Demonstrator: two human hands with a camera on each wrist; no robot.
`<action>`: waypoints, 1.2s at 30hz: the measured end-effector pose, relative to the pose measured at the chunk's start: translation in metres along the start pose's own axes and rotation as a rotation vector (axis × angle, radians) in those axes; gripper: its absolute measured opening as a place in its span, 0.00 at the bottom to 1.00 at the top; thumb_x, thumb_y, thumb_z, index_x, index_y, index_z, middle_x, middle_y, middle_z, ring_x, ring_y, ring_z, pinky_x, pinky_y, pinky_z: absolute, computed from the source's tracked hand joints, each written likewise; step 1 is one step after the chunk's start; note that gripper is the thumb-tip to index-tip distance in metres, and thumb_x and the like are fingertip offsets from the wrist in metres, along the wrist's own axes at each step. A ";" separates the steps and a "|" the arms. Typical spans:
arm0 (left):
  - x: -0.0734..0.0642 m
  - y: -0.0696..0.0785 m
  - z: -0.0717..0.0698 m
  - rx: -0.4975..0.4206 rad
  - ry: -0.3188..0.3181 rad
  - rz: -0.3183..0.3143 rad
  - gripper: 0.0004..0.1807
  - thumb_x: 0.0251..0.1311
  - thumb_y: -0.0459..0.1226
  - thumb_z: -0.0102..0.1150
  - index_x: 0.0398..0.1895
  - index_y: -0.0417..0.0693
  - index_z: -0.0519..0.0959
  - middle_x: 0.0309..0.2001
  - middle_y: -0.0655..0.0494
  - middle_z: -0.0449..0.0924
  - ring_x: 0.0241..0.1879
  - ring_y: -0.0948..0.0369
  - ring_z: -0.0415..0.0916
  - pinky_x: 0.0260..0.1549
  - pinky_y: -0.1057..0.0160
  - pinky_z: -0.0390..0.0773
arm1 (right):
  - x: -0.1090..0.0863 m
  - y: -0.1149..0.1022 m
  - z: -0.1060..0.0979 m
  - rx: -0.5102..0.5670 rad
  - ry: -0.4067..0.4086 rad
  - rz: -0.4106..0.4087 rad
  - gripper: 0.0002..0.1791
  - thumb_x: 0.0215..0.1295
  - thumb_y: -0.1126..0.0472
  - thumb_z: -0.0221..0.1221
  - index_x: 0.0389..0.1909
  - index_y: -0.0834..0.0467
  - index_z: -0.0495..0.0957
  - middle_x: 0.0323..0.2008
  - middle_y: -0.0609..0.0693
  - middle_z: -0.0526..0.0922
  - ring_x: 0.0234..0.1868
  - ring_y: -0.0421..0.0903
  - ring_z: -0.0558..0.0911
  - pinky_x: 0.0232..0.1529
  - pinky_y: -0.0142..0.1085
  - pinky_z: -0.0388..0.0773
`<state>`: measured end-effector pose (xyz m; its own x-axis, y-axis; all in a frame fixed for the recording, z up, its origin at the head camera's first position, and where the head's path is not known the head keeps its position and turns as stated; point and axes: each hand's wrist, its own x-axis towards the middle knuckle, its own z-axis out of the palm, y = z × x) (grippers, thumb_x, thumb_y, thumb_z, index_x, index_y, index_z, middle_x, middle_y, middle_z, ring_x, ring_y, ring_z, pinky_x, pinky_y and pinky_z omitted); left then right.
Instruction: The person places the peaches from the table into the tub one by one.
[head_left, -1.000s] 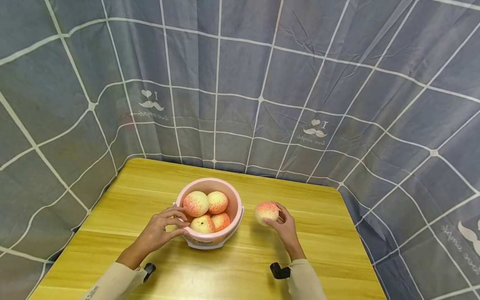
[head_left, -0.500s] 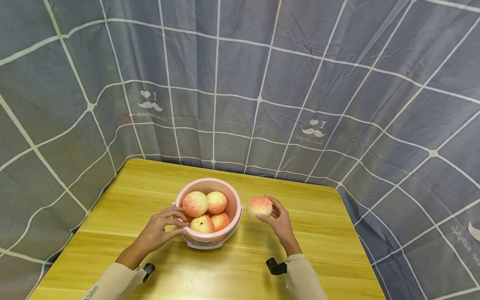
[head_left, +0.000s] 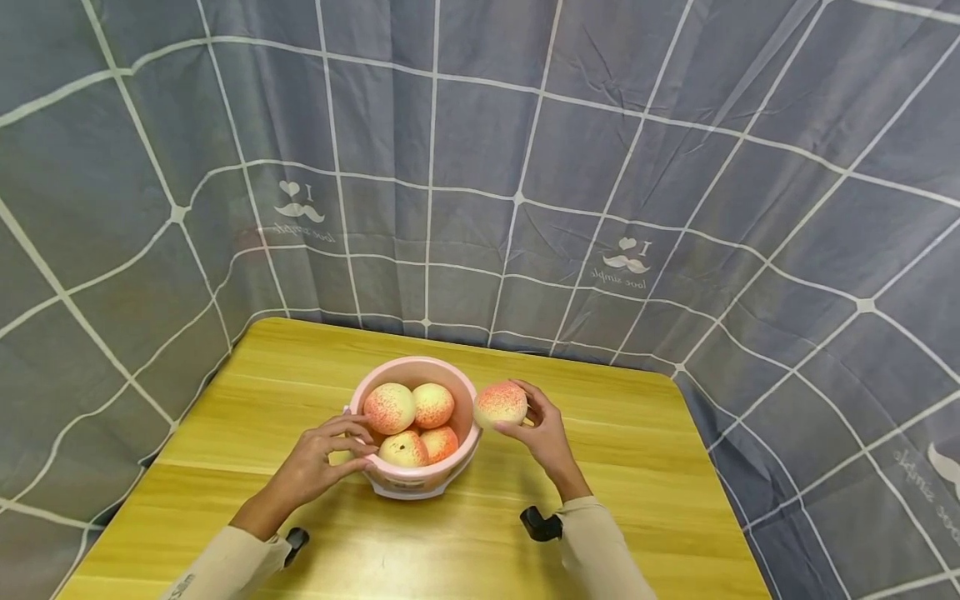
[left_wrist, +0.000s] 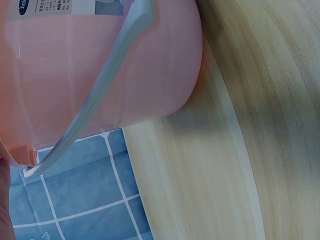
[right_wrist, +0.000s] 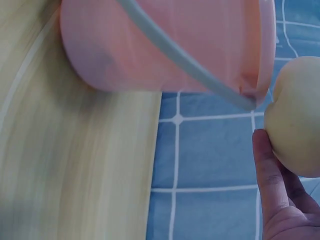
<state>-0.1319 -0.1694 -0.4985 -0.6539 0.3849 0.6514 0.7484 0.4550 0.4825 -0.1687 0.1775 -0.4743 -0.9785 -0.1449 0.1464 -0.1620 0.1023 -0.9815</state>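
A pink bucket (head_left: pixel 417 475) stands on the table with several peaches (head_left: pixel 390 408) inside, yellow with red speckles. My left hand (head_left: pixel 326 454) holds the bucket's near left rim, fingers over the edge and thumb outside. Between the thumb and fingers of my right hand (head_left: pixel 546 433) is another peach (head_left: pixel 500 403), raised at the bucket's right rim. In the right wrist view, that peach (right_wrist: pixel 297 115) sits above the rim level, slightly apart from the bucket (right_wrist: pixel 200 45). The left wrist view has the bucket's side (left_wrist: pixel 100 65), with only a sliver of my hand at the edge.
A pale grey handle (left_wrist: pixel 95 95) hangs down along the bucket's outside. The yellow wood-grain table (head_left: pixel 637 467) extends around it. Grey curtains (head_left: pixel 480 167) with white grid lines enclose the table's back and sides.
My right hand has carried its peach leftward and up, from the right of the bucket to its rim. The left hand and the bucket have stayed in place.
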 end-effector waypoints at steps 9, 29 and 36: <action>0.000 0.000 0.000 -0.017 0.010 0.013 0.16 0.32 0.25 0.76 0.29 0.48 0.87 0.36 0.55 0.82 0.48 0.47 0.77 0.66 0.79 0.58 | -0.001 -0.032 0.020 0.031 -0.072 -0.035 0.38 0.53 0.76 0.67 0.66 0.66 0.65 0.61 0.64 0.71 0.54 0.50 0.75 0.52 0.33 0.82; 0.000 -0.001 0.001 -0.014 0.013 0.011 0.15 0.33 0.26 0.76 0.29 0.47 0.87 0.36 0.60 0.81 0.48 0.47 0.76 0.65 0.80 0.58 | 0.007 -0.044 0.044 -0.118 -0.199 -0.122 0.39 0.50 0.72 0.71 0.64 0.67 0.67 0.59 0.61 0.73 0.54 0.49 0.77 0.58 0.38 0.77; -0.001 0.000 0.001 -0.035 0.016 0.019 0.15 0.32 0.25 0.76 0.28 0.45 0.87 0.36 0.58 0.81 0.48 0.47 0.76 0.67 0.78 0.58 | 0.008 -0.047 0.047 -0.158 -0.250 -0.126 0.40 0.50 0.71 0.71 0.65 0.68 0.66 0.60 0.61 0.73 0.58 0.54 0.75 0.63 0.47 0.74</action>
<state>-0.1318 -0.1693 -0.4993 -0.6376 0.3806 0.6698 0.7646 0.4189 0.4898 -0.1627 0.1251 -0.4332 -0.8912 -0.4014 0.2112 -0.3167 0.2173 -0.9233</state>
